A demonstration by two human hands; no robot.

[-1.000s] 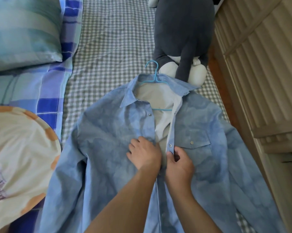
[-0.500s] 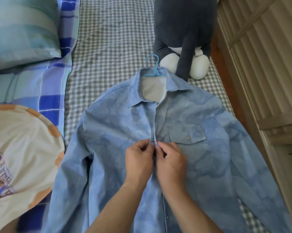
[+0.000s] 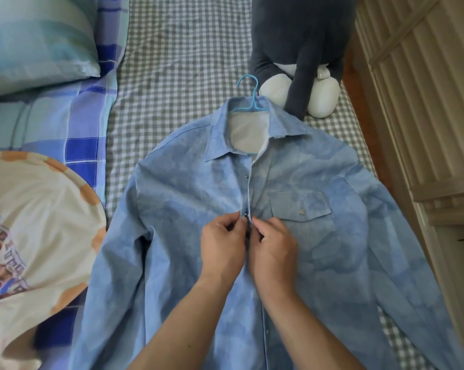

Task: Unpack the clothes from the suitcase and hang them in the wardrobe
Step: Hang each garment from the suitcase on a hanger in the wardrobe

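A light blue button-up shirt (image 3: 188, 209) lies spread flat on the checked bed sheet (image 3: 182, 62), front side up. A blue plastic hanger (image 3: 250, 102) sits inside its collar, with the hook pointing away from me. My left hand (image 3: 222, 244) pinches the left edge of the shirt's front opening at chest height. My right hand (image 3: 273, 247) pinches the right edge beside it, fingertips almost touching at a snap button. No suitcase or wardrobe interior is in view.
A dark grey and white plush toy (image 3: 300, 49) sits just beyond the collar. A teal pillow (image 3: 36, 41) and blue checked blanket (image 3: 73, 124) lie at the left, with a cream printed cushion (image 3: 33, 225) at the near left. A slatted wooden panel (image 3: 423, 102) runs along the right.
The shirt front, open at the chest a second ago, is now drawn together up to the collar. Both hands have shifted from flat on the fabric to pinching the front edges together.
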